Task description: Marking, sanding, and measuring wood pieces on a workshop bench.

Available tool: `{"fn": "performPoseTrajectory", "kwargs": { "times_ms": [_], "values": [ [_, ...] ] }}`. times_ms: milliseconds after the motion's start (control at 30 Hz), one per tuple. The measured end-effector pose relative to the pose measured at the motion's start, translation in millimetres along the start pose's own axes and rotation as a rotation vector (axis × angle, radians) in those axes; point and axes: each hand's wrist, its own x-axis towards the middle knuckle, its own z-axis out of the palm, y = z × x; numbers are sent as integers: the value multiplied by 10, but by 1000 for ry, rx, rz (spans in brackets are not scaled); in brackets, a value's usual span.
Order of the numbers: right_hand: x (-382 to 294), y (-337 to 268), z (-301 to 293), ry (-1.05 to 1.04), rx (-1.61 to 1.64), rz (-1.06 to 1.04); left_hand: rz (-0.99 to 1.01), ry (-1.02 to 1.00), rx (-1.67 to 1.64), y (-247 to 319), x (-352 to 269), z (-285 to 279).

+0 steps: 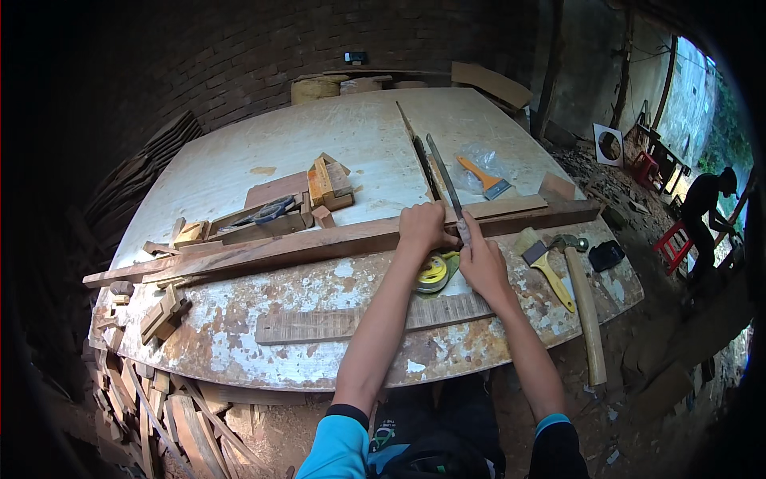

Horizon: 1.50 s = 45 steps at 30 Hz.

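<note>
My right hand point(479, 257) grips the wrapped handle of a long narrow metal tool point(443, 170), perhaps a file, which points away from me. My left hand point(422, 227) rests with curled fingers on the long wooden beam point(335, 239), close to the tool's handle; whether it pinches a small piece is hidden. A toothed saw blade point(425, 158) stands up through a slot in the worktable point(239, 335), just left of the tool. Between my wrists lies a yellow tape measure point(432, 274). A flat wooden strip point(311, 326) lies nearer me, under my left forearm.
A brush point(553, 278), a hammer point(583, 305) and a black object point(606, 255) lie at right. Beyond the beam are an orange-handled brush point(482, 176), wood blocks point(329, 182) and blue-handled pliers point(269, 209). Offcuts point(185, 419) are heaped below left. A person point(706, 221) is at far right.
</note>
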Motion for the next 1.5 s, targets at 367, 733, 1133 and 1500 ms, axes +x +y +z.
{"fn": "performPoseTrajectory", "kwargs": {
  "times_ms": [367,733,1133,1500],
  "values": [
    [-45,-218,-115,-27,-169,37,-14,23,-13,-13,68,48],
    [-410,-400,-300,-116,-445,-17,-3,-21,-55,22,54,81],
    [-757,-550,-722,-178,-585,0,-20,15,-18,35,68,84],
    [-491,-594,-442,-113,-550,81,57,-5,-34,-43,19,85]
  ]
}}
